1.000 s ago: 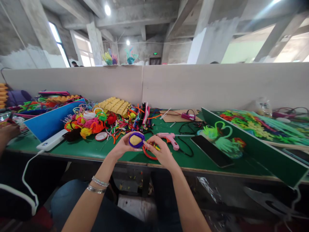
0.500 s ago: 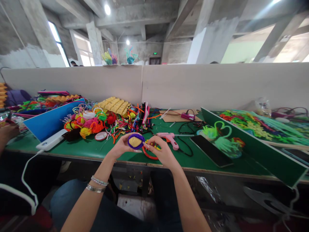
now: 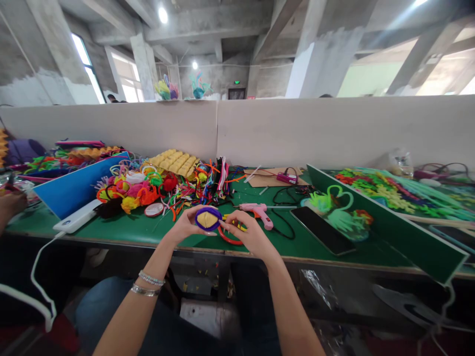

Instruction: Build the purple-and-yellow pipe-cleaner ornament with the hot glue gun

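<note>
A small oval piece (image 3: 207, 219), with a fuzzy purple rim around a pale yellow middle, is held up just over the near edge of the table. My left hand (image 3: 184, 225) grips it from the left, thumb below and fingers behind. From the right, my right hand (image 3: 245, 229) pinches its purple rim between thumb and fingertips. Under my right hand lies a tool with curved red handles (image 3: 230, 240) and some yellow on it, mostly covered. A pink hot glue gun (image 3: 260, 213) with a glue stick in it rests just beyond my right hand.
Colourful pipe-cleaner pieces (image 3: 139, 185) are heaped at the left beside a blue board (image 3: 79, 185) and a white power strip (image 3: 77, 217). On the right lie a black phone (image 3: 322, 230), green pipe-cleaner swans (image 3: 343, 212) and a green board (image 3: 386, 225). A co-worker's hand (image 3: 13, 205) shows far left.
The oval piece is tilted slightly differently, and a fold line now shows across its yellow middle. Both hands keep their hold. The whole view has shifted slightly.
</note>
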`<control>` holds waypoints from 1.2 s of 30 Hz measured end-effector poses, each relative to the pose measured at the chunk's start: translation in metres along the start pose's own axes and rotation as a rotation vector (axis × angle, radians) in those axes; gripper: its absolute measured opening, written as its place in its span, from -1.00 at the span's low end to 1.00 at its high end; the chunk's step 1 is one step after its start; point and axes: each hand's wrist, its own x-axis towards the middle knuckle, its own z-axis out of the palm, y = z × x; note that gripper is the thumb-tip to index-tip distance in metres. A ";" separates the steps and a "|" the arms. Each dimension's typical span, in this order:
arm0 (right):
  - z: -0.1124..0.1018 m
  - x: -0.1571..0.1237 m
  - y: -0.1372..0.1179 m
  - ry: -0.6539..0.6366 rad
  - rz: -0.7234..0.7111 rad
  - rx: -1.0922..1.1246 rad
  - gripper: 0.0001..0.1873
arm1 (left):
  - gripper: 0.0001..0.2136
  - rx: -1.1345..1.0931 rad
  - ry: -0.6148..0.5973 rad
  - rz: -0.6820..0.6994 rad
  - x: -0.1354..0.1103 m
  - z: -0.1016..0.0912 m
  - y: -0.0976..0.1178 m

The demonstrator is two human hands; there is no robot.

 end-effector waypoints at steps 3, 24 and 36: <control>0.000 0.000 0.001 0.013 0.004 -0.007 -0.82 | -0.41 0.009 -0.003 0.006 0.000 0.001 0.001; -0.008 -0.004 0.000 -0.025 0.003 -0.120 -0.83 | -0.39 -0.005 0.019 -0.071 -0.001 0.010 0.008; -0.008 -0.004 0.001 -0.036 0.024 -0.081 -0.82 | -0.38 -0.049 -0.011 -0.107 -0.002 0.010 0.001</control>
